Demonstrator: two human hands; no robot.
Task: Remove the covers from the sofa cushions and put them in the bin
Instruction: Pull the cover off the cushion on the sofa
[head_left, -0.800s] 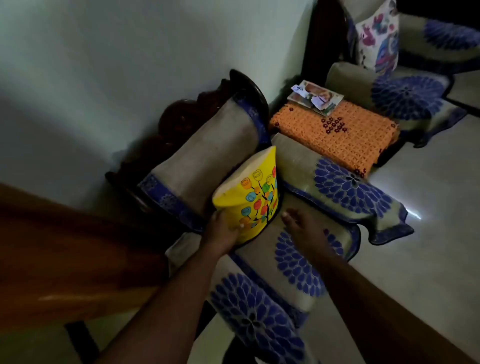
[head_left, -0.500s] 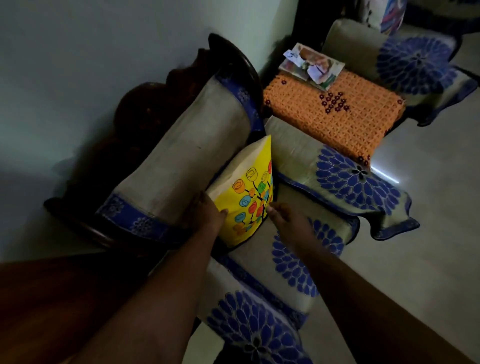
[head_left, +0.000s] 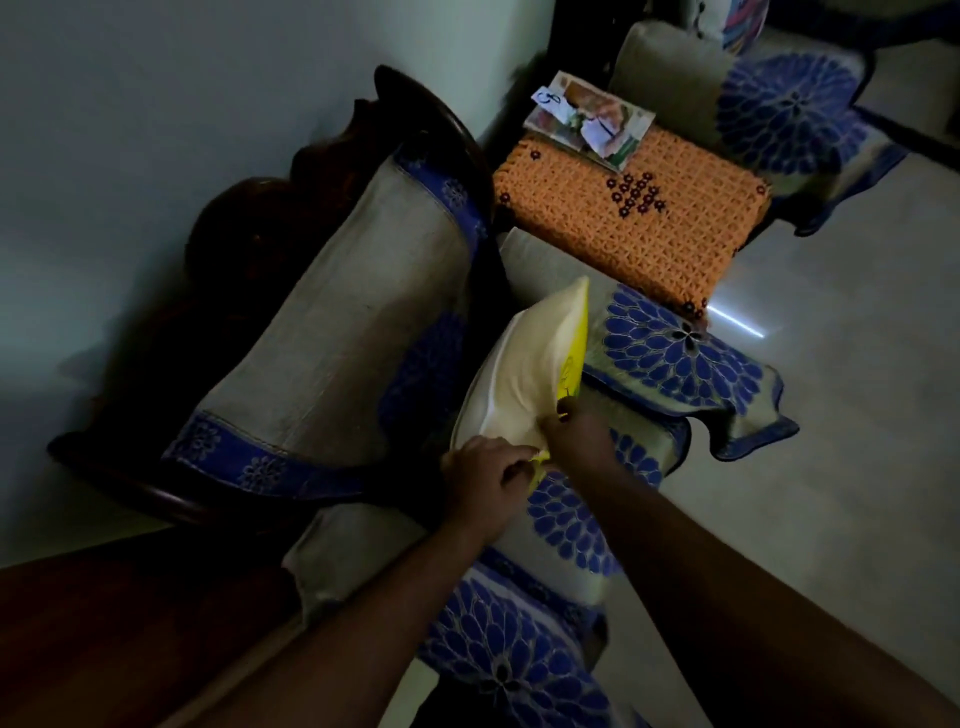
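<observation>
Both the left hand (head_left: 488, 475) and right hand (head_left: 579, 434) pinch the near corner of the cream-backed yellow cushion (head_left: 524, 374) standing on the blue-flowered sofa seat (head_left: 571, 525); an orange crocheted stool (head_left: 631, 228) stands beyond.

Both hands, left (head_left: 488, 475) and right (head_left: 576, 434), reach forward, fingers curled, gripping.

Dim room: pale wall (head_left: 156, 130), glossy floor (head_left: 857, 415) (one bright glint), orange-covered stool (head_left: 649, 234).

Person: left hand (head_left: 485, 475) and right hand (head_left: 579, 434) bare; both forearms bare, no sleeves, rings or watch visible.
</observation>
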